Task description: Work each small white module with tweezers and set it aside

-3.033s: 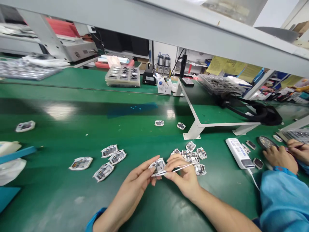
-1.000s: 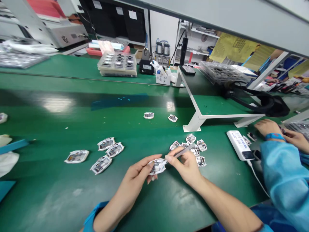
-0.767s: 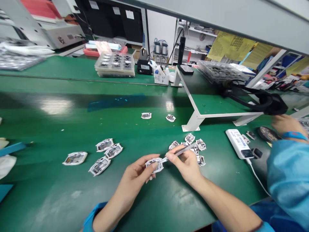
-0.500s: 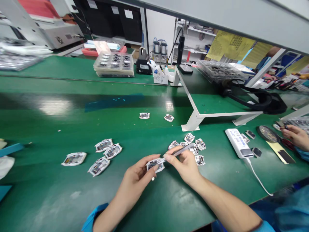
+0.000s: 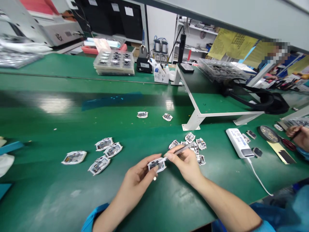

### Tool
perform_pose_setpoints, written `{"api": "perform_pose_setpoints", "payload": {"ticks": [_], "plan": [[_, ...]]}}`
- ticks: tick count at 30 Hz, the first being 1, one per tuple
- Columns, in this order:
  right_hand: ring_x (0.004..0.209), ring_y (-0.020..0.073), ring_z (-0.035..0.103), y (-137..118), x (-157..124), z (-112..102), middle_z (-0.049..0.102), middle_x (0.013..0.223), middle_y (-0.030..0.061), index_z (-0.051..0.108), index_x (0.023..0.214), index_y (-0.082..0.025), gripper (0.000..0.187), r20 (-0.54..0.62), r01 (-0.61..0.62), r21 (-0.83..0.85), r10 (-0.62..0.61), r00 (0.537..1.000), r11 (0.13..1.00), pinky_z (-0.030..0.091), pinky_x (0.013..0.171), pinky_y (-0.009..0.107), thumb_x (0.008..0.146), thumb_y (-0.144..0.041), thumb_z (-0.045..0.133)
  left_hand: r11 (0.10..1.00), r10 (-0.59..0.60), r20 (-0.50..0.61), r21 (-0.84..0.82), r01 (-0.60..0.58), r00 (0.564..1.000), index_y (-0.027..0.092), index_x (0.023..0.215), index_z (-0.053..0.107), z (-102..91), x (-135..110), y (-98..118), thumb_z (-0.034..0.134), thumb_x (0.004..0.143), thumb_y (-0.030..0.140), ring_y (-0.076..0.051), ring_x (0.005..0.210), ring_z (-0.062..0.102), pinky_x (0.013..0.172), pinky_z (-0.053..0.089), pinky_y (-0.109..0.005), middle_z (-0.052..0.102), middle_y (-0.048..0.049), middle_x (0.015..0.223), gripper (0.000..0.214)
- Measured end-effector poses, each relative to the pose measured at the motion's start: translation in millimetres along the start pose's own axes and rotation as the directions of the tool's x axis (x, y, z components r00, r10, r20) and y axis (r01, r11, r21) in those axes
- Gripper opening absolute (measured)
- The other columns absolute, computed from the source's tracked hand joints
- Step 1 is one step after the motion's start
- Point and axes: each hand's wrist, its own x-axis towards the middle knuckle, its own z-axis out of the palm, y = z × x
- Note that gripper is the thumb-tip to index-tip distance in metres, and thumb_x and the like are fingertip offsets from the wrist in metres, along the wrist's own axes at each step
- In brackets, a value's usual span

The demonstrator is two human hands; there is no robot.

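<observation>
My left hand (image 5: pixel 142 177) pinches a small white-framed device housing (image 5: pixel 153 165), with the thumb on its front edge and circuitry showing inside. My right hand (image 5: pixel 185 164) is closed on slim grey metal tweezers (image 5: pixel 180 150). Their tip reaches the right side of the held housing; the exact contact is too small to make out. A small white round bit (image 5: pixel 154 178) shows just below my left thumb. Beyond my right hand lies a cluster of similar housings (image 5: pixel 190 137). Several more housings (image 5: pixel 98 165) rest on the green surface to the left.
Two housings (image 5: pixel 142 114) lie on the green belt (image 5: pixel 116 119) farther back. A white-legged stand (image 5: pixel 195 119) rises at right, with a black headband (image 5: pixel 253 100) on top. Before it lies a white corded device (image 5: pixel 239 143). A co-worker's hand (image 5: pixel 299 135) is at the far right.
The two far housings and the blue strip have slid slightly left. My hands, the held housing and the tweezers stay almost in place. The co-worker's hand has shifted slightly right.
</observation>
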Motion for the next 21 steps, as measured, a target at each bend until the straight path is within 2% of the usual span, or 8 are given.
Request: {"api": "perform_pose_setpoints", "payload": {"ticks": [11, 21], "plan": [[0.07, 0.0173, 0.065, -3, -2, -3, 0.071, 0.072, 0.0007, 0.069, 0.077, -0.021, 0.008, 0.009, 0.06, -0.079, -0.059, 0.998, 0.995, 0.051, 0.069, 0.03, 0.077, -0.027, 0.074, 0.998, -0.057, -0.01, -0.004, 0.057, 0.998, 0.017, 0.109, 0.073, 0.8, -1, 10, 0.071, 0.073, 0.036, -0.018, 0.066, 0.062, 0.063, 0.053, -0.026, 0.076, -0.0055, 0.083, 0.04], [0.072, 0.0187, 0.068, -7, -5, -1, 0.073, 0.074, 0.0021, 0.07, 0.077, -0.021, 0.006, 0.033, 0.118, -0.107, -0.115, 0.993, 0.987, 0.052, 0.069, 0.031, 0.079, -0.026, 0.073, 0.993, -0.092, -0.003, -0.075, 0.092, 0.996, 0.019, 0.104, 0.074, -2.8, -1, 16, 0.074, 0.071, 0.035, -0.016, 0.061, 0.057, 0.06, 0.048, -0.026, 0.071, -0.0011, 0.07, 0.037]]}}
